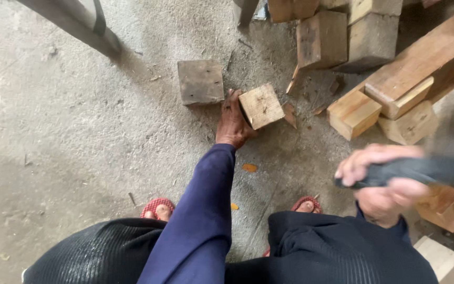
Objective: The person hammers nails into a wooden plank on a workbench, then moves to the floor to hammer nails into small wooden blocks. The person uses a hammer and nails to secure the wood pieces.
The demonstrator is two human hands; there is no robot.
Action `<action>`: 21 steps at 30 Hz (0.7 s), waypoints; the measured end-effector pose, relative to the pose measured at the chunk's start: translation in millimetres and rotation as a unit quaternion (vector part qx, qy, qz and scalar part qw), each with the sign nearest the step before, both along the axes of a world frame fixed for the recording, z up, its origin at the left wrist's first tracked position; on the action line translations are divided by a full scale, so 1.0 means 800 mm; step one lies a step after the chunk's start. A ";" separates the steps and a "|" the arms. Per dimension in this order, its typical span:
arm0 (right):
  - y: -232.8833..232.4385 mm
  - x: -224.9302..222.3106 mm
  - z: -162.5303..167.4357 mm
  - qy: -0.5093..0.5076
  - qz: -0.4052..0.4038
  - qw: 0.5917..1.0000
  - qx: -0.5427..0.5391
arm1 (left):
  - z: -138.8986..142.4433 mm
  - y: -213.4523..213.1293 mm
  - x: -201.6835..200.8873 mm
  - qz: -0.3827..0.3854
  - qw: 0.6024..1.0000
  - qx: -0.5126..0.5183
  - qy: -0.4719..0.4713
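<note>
- My right hand (382,184) is nearest me, fingers curled tight around a dark, blurred tool handle (421,171).
- My left hand (232,123) reaches down, fingers pressed against the left side of a pale square wooden block (261,106) lying tilted on the grey concrete floor (80,131).
- I judge the block solid, stiff, fairly heavy and rough; opposite flat sides offer the surest hold.
- Beyond it lies a darker weathered square block (200,81).
</note>
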State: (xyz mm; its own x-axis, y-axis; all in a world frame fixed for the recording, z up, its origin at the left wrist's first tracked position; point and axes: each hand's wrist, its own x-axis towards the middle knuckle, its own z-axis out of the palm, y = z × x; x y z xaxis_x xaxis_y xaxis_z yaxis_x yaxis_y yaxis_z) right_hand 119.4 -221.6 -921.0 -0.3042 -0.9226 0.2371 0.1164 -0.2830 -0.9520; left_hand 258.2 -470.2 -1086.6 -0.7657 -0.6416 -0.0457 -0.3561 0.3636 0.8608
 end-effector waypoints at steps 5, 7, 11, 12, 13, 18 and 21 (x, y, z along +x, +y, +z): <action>-0.006 0.024 -0.083 0.042 -0.146 0.971 0.186 | 0.001 -0.002 -0.001 0.005 1.000 -0.025 0.000; 0.005 0.036 -0.109 0.142 -0.137 0.838 0.509 | 0.006 -0.005 -0.001 -0.002 0.998 0.039 -0.046; 0.027 0.024 -0.067 0.070 -0.228 0.859 0.452 | 0.008 -0.007 -0.001 -0.011 0.999 0.011 -0.044; 0.037 0.015 -0.039 0.102 -0.229 0.871 0.422 | 0.011 -0.006 -0.001 -0.015 0.999 0.015 -0.036; 0.039 0.002 -0.015 0.136 -0.224 0.887 0.379 | 0.009 -0.005 -0.001 -0.012 1.000 0.008 -0.024; 0.035 -0.058 -0.010 0.063 0.016 0.998 -0.012 | 0.013 0.001 0.002 -0.007 0.999 0.008 -0.035; 0.048 -0.036 -0.085 0.048 -0.014 0.998 -0.039 | 0.017 -0.004 -0.003 -0.006 0.997 0.026 -0.069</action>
